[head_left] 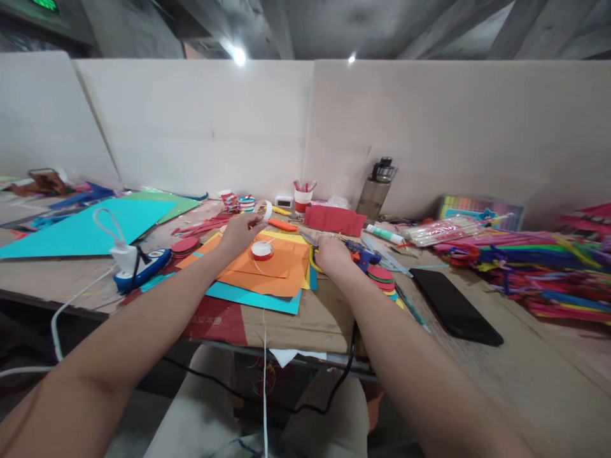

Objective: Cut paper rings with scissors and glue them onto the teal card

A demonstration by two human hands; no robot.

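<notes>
Getting a yellow-handled tool (313, 261) seems the job, needing care: left hand (242, 233) pinches a white ring (268, 211), but right hand (334, 256) hides its grip

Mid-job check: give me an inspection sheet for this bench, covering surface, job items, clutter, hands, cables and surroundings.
Surface: brown cardboard, red-printed near the front edge.
Job's things: orange sheets with a small red-edged roll on top.
Clutter: black phone, bottle and colourful craft stems to the right.
Left hand: fingers hold a white loop.
Right hand: at a yellow handle; grip unclear.
Cables: white cable by a blue power strip; black cable below the front edge.
Surroundings: white panels behind, lights above; other people: nothing seen.
</notes>
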